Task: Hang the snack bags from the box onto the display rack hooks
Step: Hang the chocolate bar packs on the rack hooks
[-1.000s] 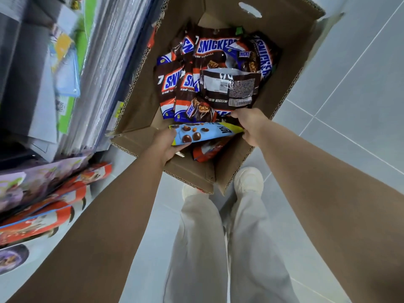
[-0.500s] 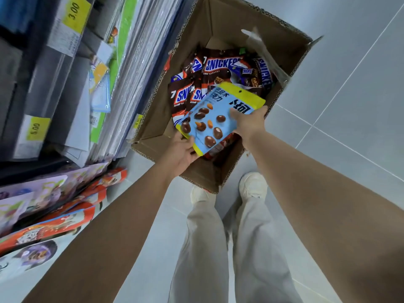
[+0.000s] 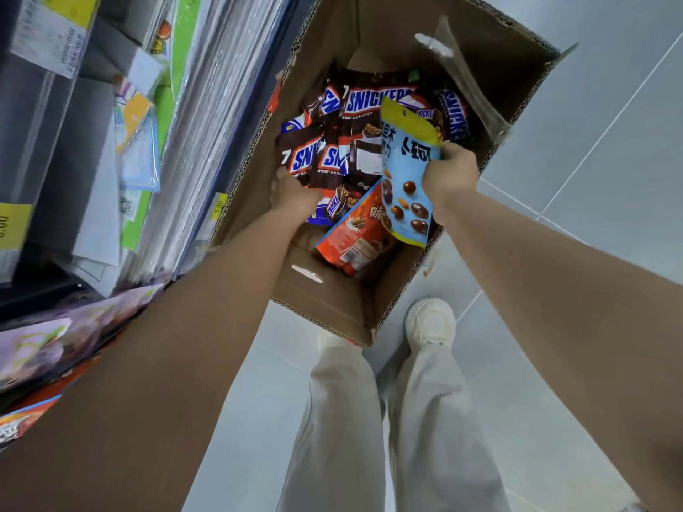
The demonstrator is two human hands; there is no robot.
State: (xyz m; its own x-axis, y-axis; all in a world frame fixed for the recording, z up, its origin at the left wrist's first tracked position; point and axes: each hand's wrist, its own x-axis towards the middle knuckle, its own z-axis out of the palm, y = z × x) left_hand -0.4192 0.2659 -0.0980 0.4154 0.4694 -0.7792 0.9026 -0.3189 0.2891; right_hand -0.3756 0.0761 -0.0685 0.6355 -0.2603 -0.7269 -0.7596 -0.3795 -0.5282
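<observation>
Here, the right hand (image 3: 449, 175) gripped a blue bag (image 3: 406, 186) above the box (image 3: 332, 293), with shelves (image 3: 92, 142) at left. The left hand (image 3: 294, 195) had its fingers hidden among Snickers bags (image 3: 369, 105), so its grip could not be told.

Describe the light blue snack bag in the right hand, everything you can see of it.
The light blue snack bag is a glossy, plastic-looking pouch with a yellow band across its top, dark characters below that, and pictures of chocolate balls and almonds on its lower half. It is held roughly upright, slightly tilted, over the open cardboard box. The right hand grips its right edge near the middle. Its lower part overlaps an orange bag in view; whether they touch cannot be told.
</observation>
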